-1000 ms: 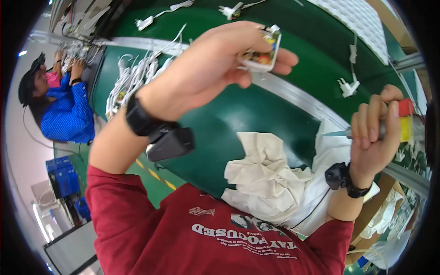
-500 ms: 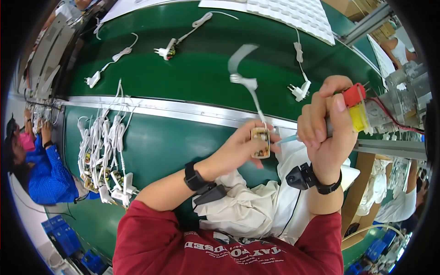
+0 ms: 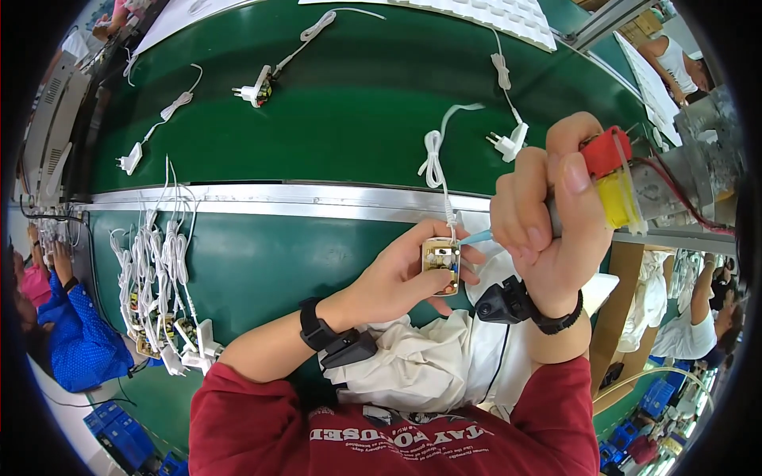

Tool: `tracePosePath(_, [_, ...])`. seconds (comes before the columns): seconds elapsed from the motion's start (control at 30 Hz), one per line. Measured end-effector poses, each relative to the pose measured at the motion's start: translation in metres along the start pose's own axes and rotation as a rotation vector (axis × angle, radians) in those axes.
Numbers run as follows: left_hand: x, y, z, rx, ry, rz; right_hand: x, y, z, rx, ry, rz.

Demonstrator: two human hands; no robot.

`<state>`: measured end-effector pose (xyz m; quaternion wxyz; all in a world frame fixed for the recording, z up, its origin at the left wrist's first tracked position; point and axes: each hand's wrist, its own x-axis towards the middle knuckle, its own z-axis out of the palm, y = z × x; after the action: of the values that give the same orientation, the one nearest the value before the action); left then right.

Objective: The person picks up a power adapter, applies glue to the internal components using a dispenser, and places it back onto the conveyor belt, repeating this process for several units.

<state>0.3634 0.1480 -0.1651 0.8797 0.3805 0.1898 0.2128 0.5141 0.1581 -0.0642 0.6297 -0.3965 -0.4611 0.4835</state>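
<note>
Head view. The left hand (image 3: 397, 278) was curled around a small open plug casing (image 3: 441, 265), thumb and fingers pinching its sides so that the brassy inner parts faced up toward the eyes — a hold that apparently steadied the piece for the tool. A white cord (image 3: 433, 155) ran from the casing's top edge away from the hands, looped on the green belt (image 3: 357, 103).

The right hand (image 3: 548, 230) was closed in a full fist around the grip of a hand tool (image 3: 607, 178) with a red and yellow head; its thin bluish tip (image 3: 476, 237) reached leftward to the upper edge of the casing, just above the left thumb. Whether the tip touched the metal could not be told.

Below both wrists lay a crumpled white cloth (image 3: 421, 365) on the lap. Left of the left forearm a bundle of white corded plugs (image 3: 163, 278) lay heaped on the nearer green surface — probably stock kept within reach. Beyond the hands, past a metal rail (image 3: 262, 198), single corded plugs (image 3: 258, 89) lay spaced on the belt. A person in blue (image 3: 75, 337) sat at far left.
</note>
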Motion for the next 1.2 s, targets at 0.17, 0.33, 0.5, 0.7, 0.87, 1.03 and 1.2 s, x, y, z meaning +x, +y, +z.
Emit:
tracePosePath(0.17, [0.007, -0.012, -0.013, -0.006, -0.021, 0.006, 0.001, 0.019, -0.006, 0.03, -0.028, -0.003])
tracePosePath(0.33, [0.01, -0.023, -0.02, -0.021, -0.009, 0.002, 0.0, 0.022, -0.009, -0.039, -0.018, 0.016])
tracePosePath(0.5, [0.007, -0.022, -0.029, -0.067, 0.102, -0.039, -0.01, 0.022, -0.001, 0.003, -0.033, 0.023])
tracePosePath(0.7, [0.0, -0.023, -0.048, -0.228, 0.092, 0.035, -0.019, 0.035, 0.007, -0.099, -0.152, 0.022])
tracePosePath(0.87, [0.001, -0.027, -0.058, -0.227, 0.088, 0.054, -0.016, 0.048, 0.008, -0.025, -0.151, 0.056])
tracePosePath(1.03, [0.003, -0.034, -0.065, -0.236, 0.098, 0.061, -0.018, 0.052, 0.01, -0.057, -0.128, 0.073])
tracePosePath(1.2, [0.004, -0.036, -0.066, -0.247, 0.042, 0.062, -0.021, 0.051, 0.009, -0.104, -0.086, 0.087])
